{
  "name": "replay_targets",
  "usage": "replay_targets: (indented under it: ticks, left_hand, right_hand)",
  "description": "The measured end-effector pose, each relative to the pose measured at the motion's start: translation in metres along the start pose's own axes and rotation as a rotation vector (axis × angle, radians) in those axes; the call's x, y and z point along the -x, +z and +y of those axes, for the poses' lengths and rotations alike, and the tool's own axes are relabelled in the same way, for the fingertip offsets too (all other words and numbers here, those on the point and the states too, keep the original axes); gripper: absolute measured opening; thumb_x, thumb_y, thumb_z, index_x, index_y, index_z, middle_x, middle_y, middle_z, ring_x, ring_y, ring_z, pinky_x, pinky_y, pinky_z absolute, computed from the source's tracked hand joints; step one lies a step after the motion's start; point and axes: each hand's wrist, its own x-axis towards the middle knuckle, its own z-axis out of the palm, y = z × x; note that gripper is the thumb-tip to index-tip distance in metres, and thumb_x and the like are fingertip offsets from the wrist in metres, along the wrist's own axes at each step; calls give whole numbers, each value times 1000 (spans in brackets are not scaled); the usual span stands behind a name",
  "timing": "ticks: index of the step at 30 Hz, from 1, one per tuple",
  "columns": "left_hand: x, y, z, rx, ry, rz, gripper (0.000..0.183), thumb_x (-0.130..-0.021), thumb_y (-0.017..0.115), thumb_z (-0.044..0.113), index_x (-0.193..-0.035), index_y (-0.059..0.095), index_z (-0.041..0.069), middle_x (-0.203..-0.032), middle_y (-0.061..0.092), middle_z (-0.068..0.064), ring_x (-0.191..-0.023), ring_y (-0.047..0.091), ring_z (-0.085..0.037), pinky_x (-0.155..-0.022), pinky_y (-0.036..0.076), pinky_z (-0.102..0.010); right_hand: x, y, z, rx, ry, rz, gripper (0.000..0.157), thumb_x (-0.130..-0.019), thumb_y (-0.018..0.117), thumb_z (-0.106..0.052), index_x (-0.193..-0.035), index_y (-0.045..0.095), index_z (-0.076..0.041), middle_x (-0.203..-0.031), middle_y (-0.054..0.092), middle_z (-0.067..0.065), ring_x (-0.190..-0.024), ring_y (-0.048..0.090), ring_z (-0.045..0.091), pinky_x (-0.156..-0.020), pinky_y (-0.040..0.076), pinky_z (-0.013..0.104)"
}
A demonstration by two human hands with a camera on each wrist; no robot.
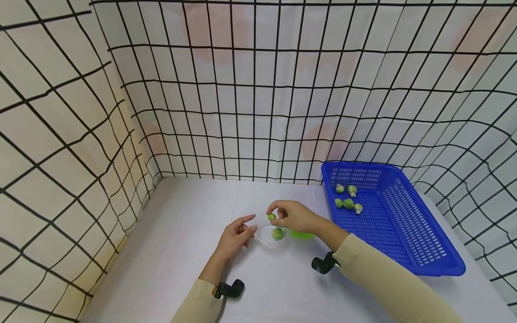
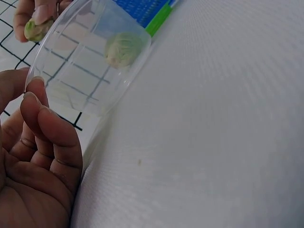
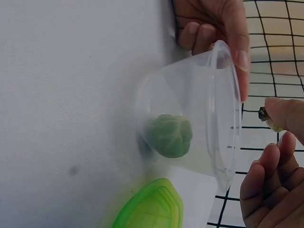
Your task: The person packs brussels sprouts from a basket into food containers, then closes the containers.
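A clear plastic bowl (image 1: 266,240) stands on the white table with one Brussels sprout (image 1: 277,233) inside, visible through its wall (image 3: 154,88). Above the bowl's far edge, my right hand (image 1: 296,216) pinches a smaller Brussels sprout (image 1: 272,217) between thumb and fingertips. The right wrist view shows a dark end on that sprout (image 3: 264,114). My left hand (image 1: 234,237) is at the bowl's left side, index finger extended, fingertips (image 2: 35,84) at the rim. Whether they press on the rim, I cannot tell. A lime-green plastic piece (image 3: 152,209) lies right beside the bowl.
To the right sits a large blue plastic basket (image 1: 404,215) with several Brussels sprouts (image 1: 348,203) at its left end. Black wire mesh (image 1: 254,85) encloses the table (image 1: 177,215) at the back and sides. Each wrist carries a small black camera (image 1: 323,264).
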Motion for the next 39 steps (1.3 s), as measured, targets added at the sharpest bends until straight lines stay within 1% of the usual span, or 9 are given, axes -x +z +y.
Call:
replay_targets:
  ticks: [7, 11, 14, 16, 18, 22, 26, 31, 39]
  left_hand:
    - [-1, 1, 1, 7, 2, 12, 45, -98, 71, 21, -140, 62, 10, -79, 63, 3, -60, 53, -11, -58, 45, -23]
    - [0, 1, 1, 6, -1, 13, 44, -98, 71, 20, -140, 62, 11, -79, 64, 3, -60, 52, -13, -58, 45, -23]
    - [0, 1, 0, 7, -6, 12, 45, -98, 70, 19, -141, 60, 9, -79, 63, 3, -60, 52, -13, -57, 44, -24]
    - [0, 1, 0, 8, -7, 11, 46, -99, 69, 19, -142, 59, 8, -78, 63, 4, -60, 52, -14, -57, 45, -24]
    - [-1, 2, 0, 8, -7, 11, 47, -99, 69, 19, -143, 58, 6, -78, 62, 5, -60, 52, -14, -57, 45, -24]
    - [-1, 2, 1, 5, -6, 15, 46, -98, 69, 19, -142, 59, 7, -78, 62, 5, -60, 52, -13, -57, 44, -24]
    - [1, 2, 3, 8, -5, 14, 46, -98, 71, 19, -141, 61, 9, -78, 62, 4, -61, 52, -13, -57, 43, -23]
    - [1, 1, 4, 9, -10, 12, 45, -97, 71, 19, -140, 62, 12, -79, 63, 3, -61, 53, -13, -58, 44, -23]
    - [-1, 3, 0, 13, -3, 30, 46, -97, 71, 17, -141, 61, 8, -76, 61, 5, -58, 51, -10, -56, 43, -21]
  right_hand:
    - [-1, 3, 4, 6, 6, 6, 26, -94, 75, -19, -120, 67, -22, -77, 53, -1, -66, 48, 14, -56, 37, 24]
    - [-1, 4, 4, 2, 13, 3, 30, -95, 74, -17, -124, 66, -17, -78, 53, -1, -67, 48, 14, -57, 38, 24]
    - [-1, 3, 4, 6, 15, 9, 31, -95, 74, -18, -125, 66, -17, -79, 53, -1, -68, 48, 14, -58, 38, 24]
    - [0, 1, 3, 5, 22, 22, 31, -95, 74, -19, -125, 66, -19, -80, 53, -1, -69, 49, 15, -58, 39, 24]
    - [1, -2, 2, -1, 27, 40, 31, -95, 74, -18, -124, 66, -20, -81, 53, 0, -70, 49, 15, -58, 39, 24]
    - [4, -10, 0, -16, 34, 75, 31, -95, 74, -18, -124, 66, -21, -84, 53, 1, -73, 50, 17, -60, 41, 24]
    - [7, -18, -1, -20, 21, 107, 31, -95, 74, -18, -124, 66, -20, -85, 53, 1, -74, 51, 17, -63, 43, 24]
    - [10, -29, 1, -16, 18, 136, 30, -95, 74, -19, -124, 66, -19, -85, 53, 1, -75, 51, 18, -63, 43, 24]
    - [18, -48, 8, -38, 30, 177, 32, -96, 73, -20, -127, 65, -19, -88, 52, 2, -77, 49, 20, -62, 41, 25]
